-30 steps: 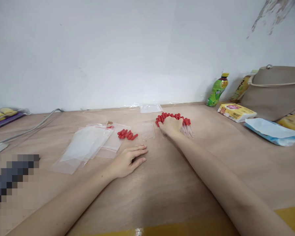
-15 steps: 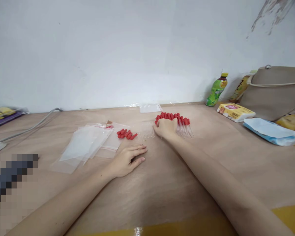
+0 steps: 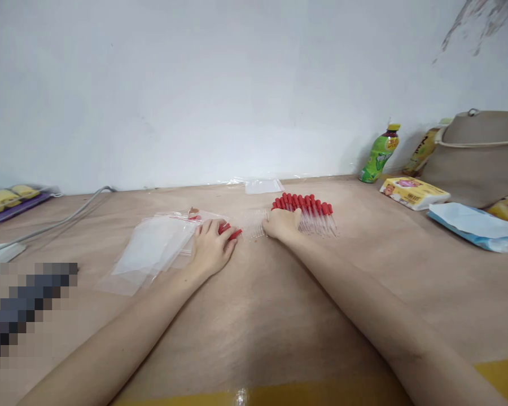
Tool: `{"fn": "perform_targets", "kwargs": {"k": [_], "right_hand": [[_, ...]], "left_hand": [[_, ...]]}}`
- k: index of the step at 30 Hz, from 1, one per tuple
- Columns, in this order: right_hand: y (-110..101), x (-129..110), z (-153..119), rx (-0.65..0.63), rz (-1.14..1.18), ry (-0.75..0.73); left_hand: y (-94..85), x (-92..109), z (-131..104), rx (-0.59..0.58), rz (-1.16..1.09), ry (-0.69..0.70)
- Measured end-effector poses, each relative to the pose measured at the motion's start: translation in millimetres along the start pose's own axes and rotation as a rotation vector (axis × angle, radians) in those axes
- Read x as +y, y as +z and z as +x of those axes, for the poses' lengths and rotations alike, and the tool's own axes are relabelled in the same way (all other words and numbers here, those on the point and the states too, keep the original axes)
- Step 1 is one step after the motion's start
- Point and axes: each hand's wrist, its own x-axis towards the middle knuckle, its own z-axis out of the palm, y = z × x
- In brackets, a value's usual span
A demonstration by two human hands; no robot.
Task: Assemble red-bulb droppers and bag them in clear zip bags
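My left hand reaches over a small pile of red rubber bulbs, its fingers curled at them; whether one is gripped is hidden. My right hand is closed at the right end of a row of clear glass tubes, its fingertips too small to show what they hold. Just beyond and right of it lies a row of clear droppers with red bulbs. Transparent zip bags lie flat left of my left hand.
A small white bag lies by the wall. At the right are a green bottle, a yellow tissue pack, a blue-white packet and a grey bag. A cable and yellow items are at the left.
My left hand has moved forward and left from the bare table onto the loose red bulbs. My right hand has shifted slightly toward the clear tubes, showing more of the red-bulbed row. The view has shifted slightly.
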Motion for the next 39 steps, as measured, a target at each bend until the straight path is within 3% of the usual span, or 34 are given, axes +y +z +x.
{"fn": "perform_targets", "kwargs": {"k": [9,15,18,21,25,32,39], "right_hand": [[-6,0,-6,0.008,0.034,-0.014],[-22,7,-18,0.146,0.174,-0.038],[-21,21,-33,0.216,0.323,-0.16],[-11,40,-52,0.271,0.461,-0.414],[3,60,-74,0.378,0.431,-0.66],[5,60,-91,0.378,0.437,-0.719],[3,57,-92,0.353,0.401,-0.775]], "left_hand": [[6.4,3,-1,0.0,-0.064,0.037],[3.6,2,-1,0.011,-0.168,0.036],[1.3,2,-1,0.034,-0.226,0.021],[-3.0,6,-3,0.099,-0.331,0.034],[-13.3,20,-10,0.115,-0.507,0.065],[-16.5,32,-21,-0.075,-0.67,-0.029],[-14.0,32,-18,-0.11,-0.68,-0.026]]}}
